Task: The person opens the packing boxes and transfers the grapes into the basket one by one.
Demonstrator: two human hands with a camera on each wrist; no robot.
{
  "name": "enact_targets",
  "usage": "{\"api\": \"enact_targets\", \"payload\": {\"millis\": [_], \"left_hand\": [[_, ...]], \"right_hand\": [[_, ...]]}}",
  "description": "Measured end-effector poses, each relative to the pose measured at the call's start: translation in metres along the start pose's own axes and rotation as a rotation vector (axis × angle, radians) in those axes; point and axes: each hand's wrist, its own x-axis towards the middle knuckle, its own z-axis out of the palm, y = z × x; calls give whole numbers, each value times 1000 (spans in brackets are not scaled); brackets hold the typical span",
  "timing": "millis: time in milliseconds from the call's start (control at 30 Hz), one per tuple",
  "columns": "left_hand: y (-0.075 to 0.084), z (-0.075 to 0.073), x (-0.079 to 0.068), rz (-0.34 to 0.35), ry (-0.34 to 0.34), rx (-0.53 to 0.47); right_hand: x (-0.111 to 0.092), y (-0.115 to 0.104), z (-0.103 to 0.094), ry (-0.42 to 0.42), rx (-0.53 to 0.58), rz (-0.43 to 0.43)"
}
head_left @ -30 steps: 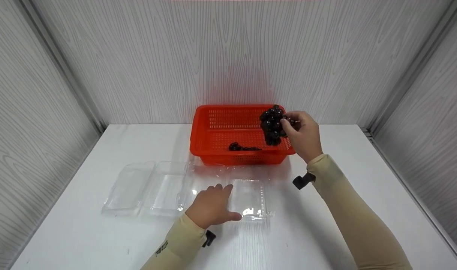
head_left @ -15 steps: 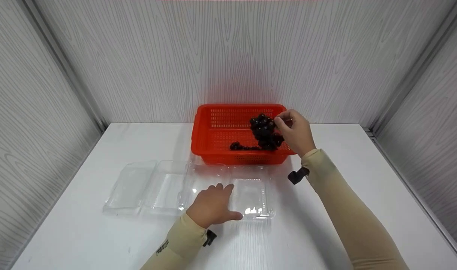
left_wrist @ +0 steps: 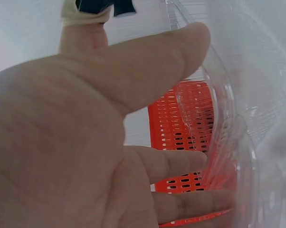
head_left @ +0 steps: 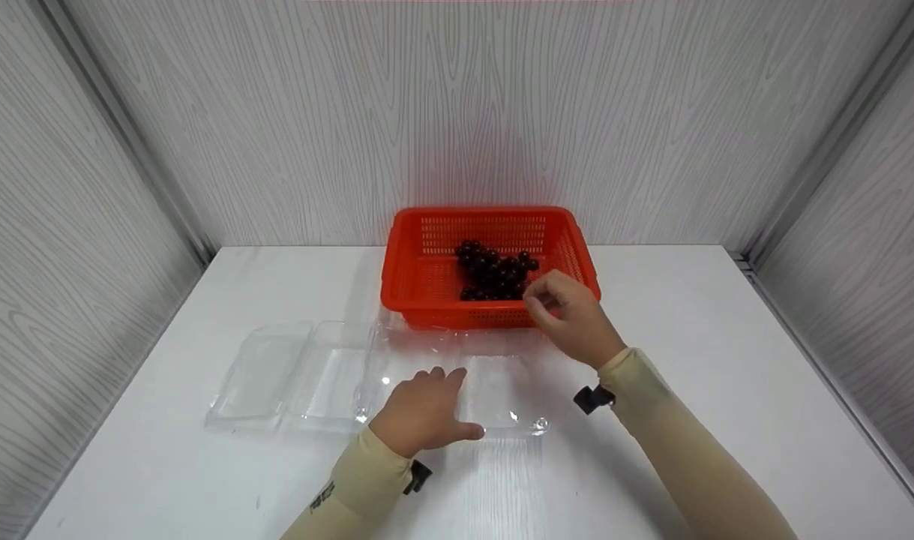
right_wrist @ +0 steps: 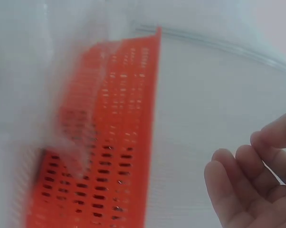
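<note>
Dark grapes (head_left: 494,271) lie in bunches inside the red basket (head_left: 397,259), seen in the head view. My right hand (head_left: 573,319) is over the basket's front right rim, its fingers loosely bent with nothing between them; in the right wrist view its fingers (right_wrist: 221,190) show beside the basket. My left hand (head_left: 423,412) is spread over the clear plastic clamshell box (head_left: 494,390), thumb and fingers fairly straight. Seen from the left wrist, its fingertips reach the clear plastic wall (left_wrist: 224,102). Part of that box lies hidden under the left hand.
Left of my left hand lies another clear clamshell box (head_left: 329,382), its lid (head_left: 258,375) folded out flat. White table (head_left: 651,285) surrounds the boxes, and a grey wood-grain wall (head_left: 314,135) rises behind the basket.
My right hand lowered a bunch of grapes into the basket and let go. It then came back toward the front right rim. The left hand stayed in place.
</note>
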Motion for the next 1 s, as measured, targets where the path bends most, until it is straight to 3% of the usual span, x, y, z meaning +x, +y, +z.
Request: {"api": "enact_targets", "payload": {"millis": [167, 300, 567, 833, 1000], "left_hand": [[0, 0, 1, 10, 20, 2], [-1, 2, 2, 31, 43, 8], [-1, 6, 3, 20, 22, 4], [1, 5, 3, 29, 37, 5], [1, 4, 3, 36, 46, -3]], "right_hand": [[-27, -1, 17, 12, 12, -80], [-39, -4, 28, -26, 9, -94], [-48, -10, 23, -151, -141, 75], [-49, -8, 16, -385, -237, 161], [-49, -5, 15, -451, -253, 193]]}}
